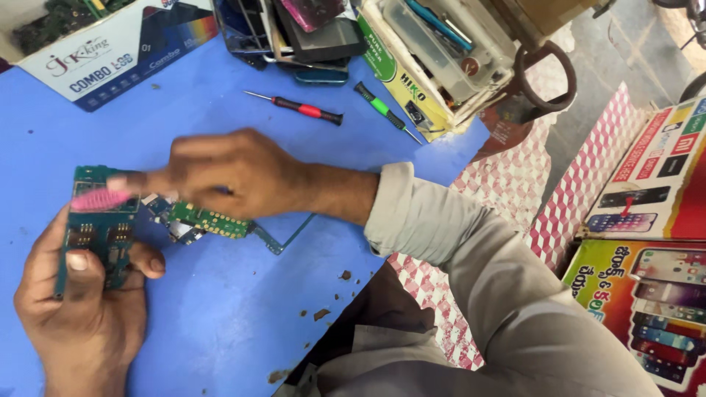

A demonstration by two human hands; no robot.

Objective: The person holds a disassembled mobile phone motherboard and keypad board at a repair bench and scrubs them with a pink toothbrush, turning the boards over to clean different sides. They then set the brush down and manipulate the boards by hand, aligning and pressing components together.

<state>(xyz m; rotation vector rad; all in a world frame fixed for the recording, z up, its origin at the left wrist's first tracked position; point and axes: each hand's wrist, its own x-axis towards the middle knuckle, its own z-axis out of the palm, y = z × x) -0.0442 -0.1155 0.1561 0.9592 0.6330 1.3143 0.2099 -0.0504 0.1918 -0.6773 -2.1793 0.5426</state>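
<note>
At about eight o'clock in the view, nearest to the person, the left hand (81, 301) gripped a green circuit board (99, 228) by its edges, thumb pressed on the lower part, above the blue table (220, 316). Just beyond it, toward nine o'clock, the right hand (228, 173) was closed on a pink tool (99, 198), blurred, whose tip lay on the upper part of the board, and a second green circuit board (209, 219) lay on the table under this hand. Farther away, at twelve o'clock, a red-handled screwdriver (298, 108) and a green-handled screwdriver (386, 110) lay near each other on the table, in front of boxes of parts (434, 66).
</note>
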